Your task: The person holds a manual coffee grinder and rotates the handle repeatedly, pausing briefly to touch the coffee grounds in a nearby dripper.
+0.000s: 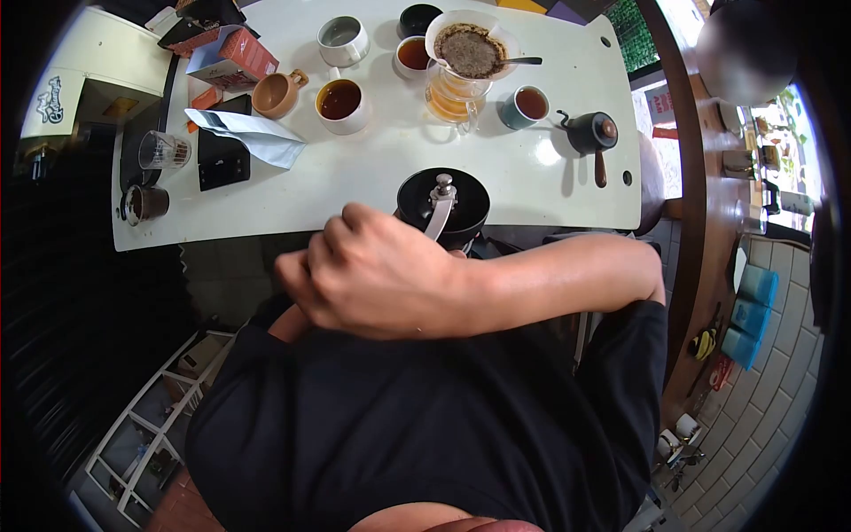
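A hand-crank coffee grinder (468, 213) with a black bowl top stands at the table's near edge, close to my body. My right hand (350, 266) is closed in a fist at the end of its metal crank (439, 217); the grip itself is hidden inside the fingers. My right forearm stretches across the front of the grinder. Below the bowl, a small bit of my left hand (458, 254) shows against the grinder; the rest is covered by my right arm. Beyond the grinder, a glass server (454, 99) carries a paper-lined dripper (510, 40) with wet coffee grounds and a spoon.
The white table (355, 186) holds several cups, among them a white mug (353, 120) and a teal cup (530, 108) of dark drink. A black pot (591, 133) stands right. At left are a silver bag (253, 137), a red-white box (235, 62) and glasses (164, 151).
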The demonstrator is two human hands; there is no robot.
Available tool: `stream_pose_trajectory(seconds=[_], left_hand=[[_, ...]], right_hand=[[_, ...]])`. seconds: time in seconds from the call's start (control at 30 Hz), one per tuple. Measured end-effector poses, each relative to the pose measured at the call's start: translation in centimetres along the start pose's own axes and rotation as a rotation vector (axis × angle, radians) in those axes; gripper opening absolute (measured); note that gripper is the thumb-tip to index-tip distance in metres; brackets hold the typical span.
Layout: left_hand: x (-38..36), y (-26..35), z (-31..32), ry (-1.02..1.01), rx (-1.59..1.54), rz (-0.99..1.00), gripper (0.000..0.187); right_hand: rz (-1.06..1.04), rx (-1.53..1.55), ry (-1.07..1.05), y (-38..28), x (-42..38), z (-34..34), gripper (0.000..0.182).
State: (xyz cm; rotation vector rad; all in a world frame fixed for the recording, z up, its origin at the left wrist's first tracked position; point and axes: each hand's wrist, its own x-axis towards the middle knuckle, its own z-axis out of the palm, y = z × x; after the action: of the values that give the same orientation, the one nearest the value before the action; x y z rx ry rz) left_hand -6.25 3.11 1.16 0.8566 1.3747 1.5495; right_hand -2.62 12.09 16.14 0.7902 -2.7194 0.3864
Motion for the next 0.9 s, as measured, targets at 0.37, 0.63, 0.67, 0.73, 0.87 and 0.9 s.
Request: stream_pose_trajectory(seconds=[0.37,0.63,0.67,0.73,0.87,0.9], left_hand=[[0.0,0.1,0.1,-0.065,-0.045,0.01,0.094],[0.4,0.4,0.3,-0.145,-0.091,-0.012,0.091],[0.4,0.5,0.3,-0.16,-0.095,-0.015,0.09],[-0.1,2.4,3.8,-0.009,-0.169,-0.124,0.083],[-1.2,2.6,3.2,-0.108,-0.087,-0.037,0.088],[-1.3,2.6,2.9,-0.145,-0.058,0.0,0.089]], right_hand=[[-0.125,0.317,0.15,-1.5,-2.4,-1.2,0.02],[-0.119,0.14,0.119,-2.4,-0.8,-0.5,0.018],[-0.137,0.14,0.123,-2.4,-0.4,0.5,0.019],[-0.155,0.173,0.069,-3.2,0.5,1.5,0.027],[-0.063,0.334,-0.116,0.1,1.7,0.7,0.038],[-0.043,0.317,-0.183,1.2,1.8,0.1,0.035]])
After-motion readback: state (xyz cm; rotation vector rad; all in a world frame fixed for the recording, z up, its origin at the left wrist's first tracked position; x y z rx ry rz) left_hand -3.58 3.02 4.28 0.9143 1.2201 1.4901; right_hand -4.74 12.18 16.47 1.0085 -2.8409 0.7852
